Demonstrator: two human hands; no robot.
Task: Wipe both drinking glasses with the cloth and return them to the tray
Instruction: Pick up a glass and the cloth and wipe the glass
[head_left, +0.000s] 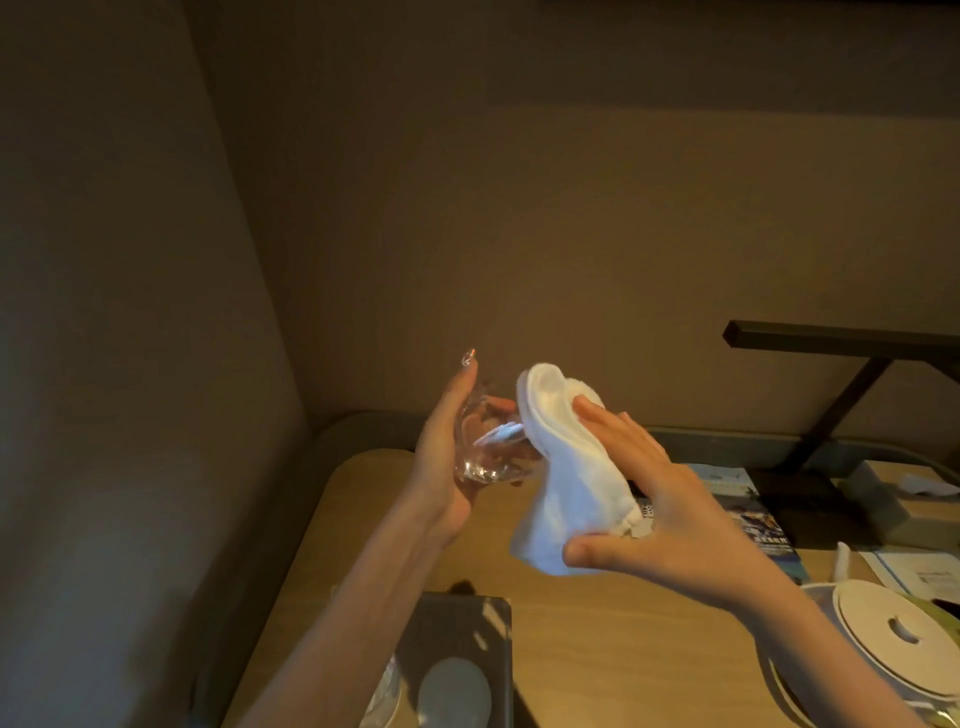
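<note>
The left hand has its fingers wrapped around a clear drinking glass, gripping it at the side with one long-nailed fingertip standing above the rest. The glass is held up in the air, tipped well off vertical: its long axis runs roughly sideways, with the open mouth turned toward the right hand and the thick base toward the left palm and slightly down. Just beside those fingers, the right hand grasps a white cloth, thumb underneath and fingers spread across the top. The cloth's folded upper end lies against the mouth of the glass; whether it reaches inside cannot be told. The rest of the cloth hangs down below the right thumb.

Below both hands, well apart from them, is a light wooden table with rounded corners. Under the left forearm sits a dark tray with a pale oval pad on it and what looks like a second glass at its left edge, mostly hidden by the arm. Beyond the right wrist are a white round lid, printed leaflets and a tissue box. A dark bracketed shelf juts from the plain, dimly lit wall, which turns a corner behind the left hand.
</note>
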